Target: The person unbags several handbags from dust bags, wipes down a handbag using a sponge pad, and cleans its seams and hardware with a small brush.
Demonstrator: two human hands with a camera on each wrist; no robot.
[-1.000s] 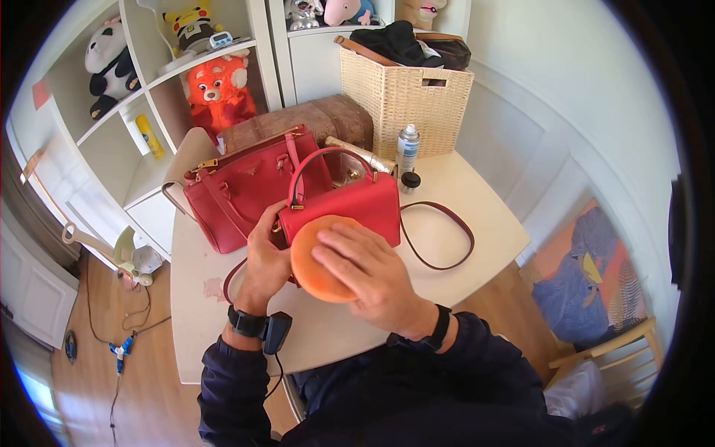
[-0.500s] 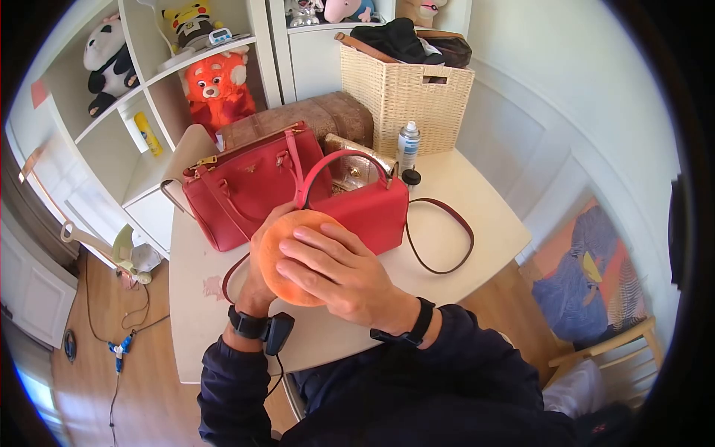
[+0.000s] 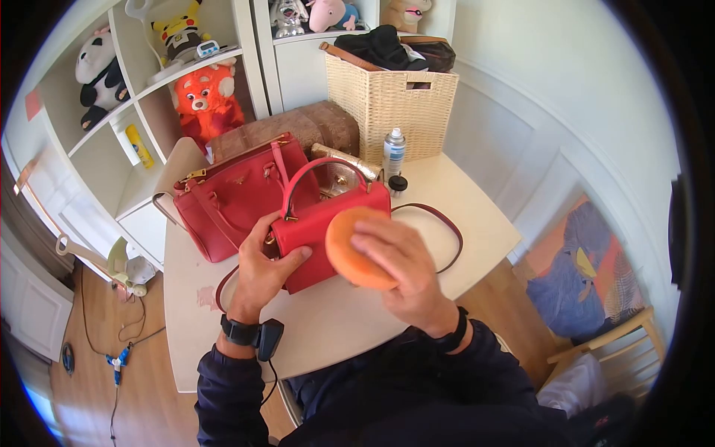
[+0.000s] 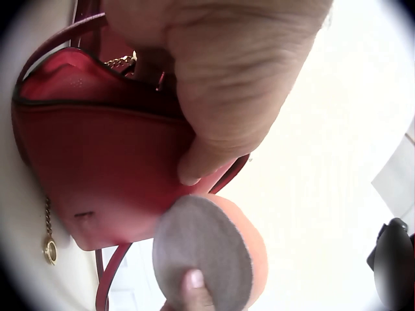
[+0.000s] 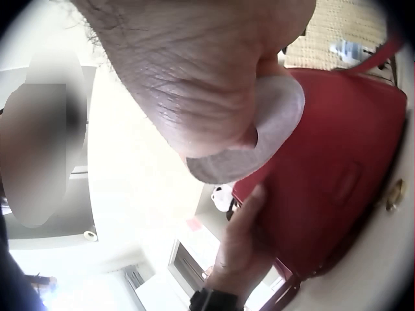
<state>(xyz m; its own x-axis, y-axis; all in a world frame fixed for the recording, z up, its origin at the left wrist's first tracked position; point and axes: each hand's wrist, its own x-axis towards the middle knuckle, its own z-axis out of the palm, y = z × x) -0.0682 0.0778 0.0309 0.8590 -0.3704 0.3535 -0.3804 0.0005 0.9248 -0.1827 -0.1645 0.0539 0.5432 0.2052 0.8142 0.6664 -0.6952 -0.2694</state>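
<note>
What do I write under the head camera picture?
Left hand grips a red bag; right hand holds an orange pad.

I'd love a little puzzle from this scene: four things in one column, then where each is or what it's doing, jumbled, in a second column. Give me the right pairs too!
Column one
1. Orange pad
2. Spray can
3. Panda toy
4. Left hand

Column two
A. Standing upright in front of the woven basket
B. Gripping one end of the small red handbag
C. Held by the right hand
D. In the white shelf unit

Right pairs: 1-C, 2-A, 3-D, 4-B
</note>
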